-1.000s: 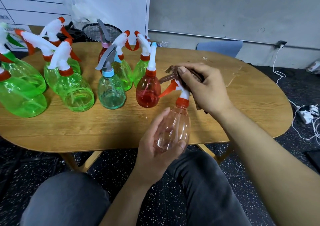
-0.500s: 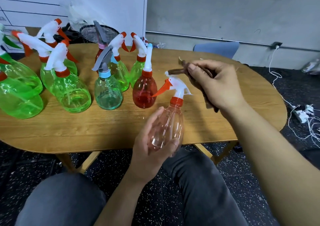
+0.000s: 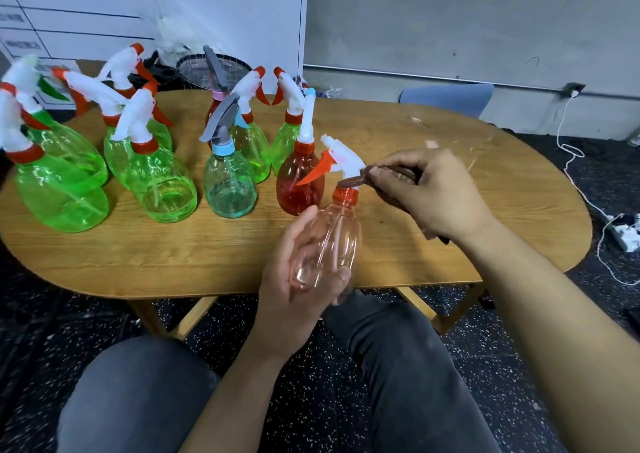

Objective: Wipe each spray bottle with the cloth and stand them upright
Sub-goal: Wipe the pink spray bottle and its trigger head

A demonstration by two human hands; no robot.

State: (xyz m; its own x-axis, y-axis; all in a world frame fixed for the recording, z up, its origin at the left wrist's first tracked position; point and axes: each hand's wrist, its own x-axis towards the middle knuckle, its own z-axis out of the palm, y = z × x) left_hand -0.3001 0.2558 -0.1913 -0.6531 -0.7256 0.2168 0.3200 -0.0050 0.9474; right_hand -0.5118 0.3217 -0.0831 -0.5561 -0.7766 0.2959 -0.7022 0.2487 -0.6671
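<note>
left hand (image 3: 298, 289) grips clear bottle (image 3: 332, 241) over near bench (image 3: 207, 258) edge | right hand (image 3: 429, 192) pinches brown cloth (image 3: 356, 180) against its neck | other bottles (image 3: 228, 182) upright, far left

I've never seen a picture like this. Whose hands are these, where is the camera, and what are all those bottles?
The camera sits on a person's head, looking down at their own hands and knees. The left hand holds a clear pink spray bottle above the near edge of a wooden table. The right hand pinches a brown cloth against the bottle's neck, just under its white sprayer, to wipe it. On the table stand more spray bottles: several green ones, a pale teal one and a red one.
</note>
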